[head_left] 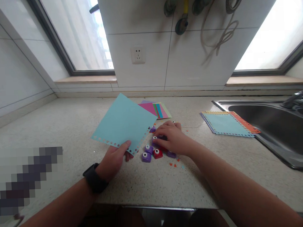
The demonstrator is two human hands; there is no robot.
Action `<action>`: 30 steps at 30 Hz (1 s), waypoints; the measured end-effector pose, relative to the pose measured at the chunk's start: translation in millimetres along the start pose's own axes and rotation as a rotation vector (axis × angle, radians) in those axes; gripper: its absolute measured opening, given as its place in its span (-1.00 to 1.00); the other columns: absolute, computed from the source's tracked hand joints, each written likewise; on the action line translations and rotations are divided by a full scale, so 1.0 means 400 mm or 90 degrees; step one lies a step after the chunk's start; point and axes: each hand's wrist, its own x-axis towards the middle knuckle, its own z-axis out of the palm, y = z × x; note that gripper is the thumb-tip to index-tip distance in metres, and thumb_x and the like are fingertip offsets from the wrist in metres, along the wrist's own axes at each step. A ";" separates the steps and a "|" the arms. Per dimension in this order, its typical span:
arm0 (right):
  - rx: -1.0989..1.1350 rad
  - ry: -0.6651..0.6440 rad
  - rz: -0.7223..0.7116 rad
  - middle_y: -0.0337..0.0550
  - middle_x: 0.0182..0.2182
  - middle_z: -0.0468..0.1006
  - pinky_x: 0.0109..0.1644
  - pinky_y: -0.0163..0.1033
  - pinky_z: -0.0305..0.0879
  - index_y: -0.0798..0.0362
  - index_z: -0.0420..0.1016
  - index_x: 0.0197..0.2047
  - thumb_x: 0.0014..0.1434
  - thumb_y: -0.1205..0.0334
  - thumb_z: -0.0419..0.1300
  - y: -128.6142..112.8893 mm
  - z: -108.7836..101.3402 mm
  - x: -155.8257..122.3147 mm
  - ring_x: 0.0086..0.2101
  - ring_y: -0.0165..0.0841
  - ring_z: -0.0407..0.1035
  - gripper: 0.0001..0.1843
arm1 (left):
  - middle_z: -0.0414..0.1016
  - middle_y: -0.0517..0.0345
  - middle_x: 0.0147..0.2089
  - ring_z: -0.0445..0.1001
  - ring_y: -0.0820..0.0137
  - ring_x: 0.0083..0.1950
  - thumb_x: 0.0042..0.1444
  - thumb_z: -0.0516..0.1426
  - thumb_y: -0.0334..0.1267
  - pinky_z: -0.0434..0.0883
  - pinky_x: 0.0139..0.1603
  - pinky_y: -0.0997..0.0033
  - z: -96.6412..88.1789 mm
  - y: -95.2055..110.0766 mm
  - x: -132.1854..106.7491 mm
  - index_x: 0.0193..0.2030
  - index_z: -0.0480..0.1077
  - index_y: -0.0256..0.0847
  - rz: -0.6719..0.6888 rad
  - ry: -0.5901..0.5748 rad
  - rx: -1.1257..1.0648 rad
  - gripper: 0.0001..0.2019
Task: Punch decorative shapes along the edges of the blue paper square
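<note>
My left hand [115, 158] is closed on a light blue sheet of paper [124, 123], with the thumb on top near its lowest corner. Small shaped holes run along the sheet's two lower edges. Curled low over a cluster of small craft punches is my right hand [171, 136]; what its fingers hold, if anything, is hidden. Outside the hand I see purple punches [146, 157] with white buttons and a red punch [157, 153]. Another purple punch [152, 129] sits by the sheet's right edge.
Behind the raised sheet lies a stack of coloured paper [163, 110]. To the right, several punched sheets [226, 123] overlap the rim of a steel sink [275, 145]. Orange paper cutouts [175, 165] dot the speckled countertop [54, 131]. A tiled wall stands behind.
</note>
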 end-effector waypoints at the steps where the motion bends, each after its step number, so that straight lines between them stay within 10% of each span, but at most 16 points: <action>1: 0.030 0.020 0.022 -0.12 -0.22 0.65 0.08 0.13 0.08 -0.07 0.63 -0.24 0.27 0.07 0.25 0.000 -0.002 0.002 -0.04 -0.07 0.35 -0.83 | 0.41 0.22 -0.62 0.34 0.37 -0.53 0.16 0.11 0.01 0.31 -0.43 0.35 0.000 0.001 0.000 -0.59 0.35 -0.17 0.001 -0.001 0.002 -0.61; 9: 0.612 0.235 0.209 -0.21 -0.45 0.57 -0.42 -0.22 0.30 0.01 0.48 -0.21 0.21 -0.06 0.25 0.015 -0.029 0.018 -0.46 -0.34 0.47 -0.71 | 0.41 0.21 -0.63 0.38 0.34 -0.52 0.14 0.11 0.06 0.33 -0.37 0.31 -0.001 0.000 -0.007 -0.61 0.34 -0.15 -0.013 0.008 0.038 -0.58; 15: 0.924 0.290 0.216 -0.20 -0.34 0.62 -0.22 -0.24 0.43 0.00 0.44 -0.21 0.08 0.03 0.41 0.008 -0.044 0.014 -0.35 -0.38 0.54 -0.67 | 0.45 0.13 -0.62 0.42 0.30 -0.49 0.03 0.16 0.15 0.36 -0.32 0.28 0.004 0.010 -0.011 -0.71 0.29 -0.11 -0.060 0.019 0.107 -0.53; 30: 0.769 0.350 -0.088 -0.21 -0.25 0.51 -0.11 -0.19 0.44 -0.04 0.44 -0.06 0.04 0.30 0.45 -0.026 -0.053 -0.013 -0.24 -0.38 0.45 -0.59 | 0.42 0.19 -0.55 0.47 0.24 -0.38 0.19 -0.02 0.18 0.36 -0.08 0.28 -0.008 0.033 -0.027 -0.61 0.38 -0.06 -0.040 -0.016 0.348 -0.51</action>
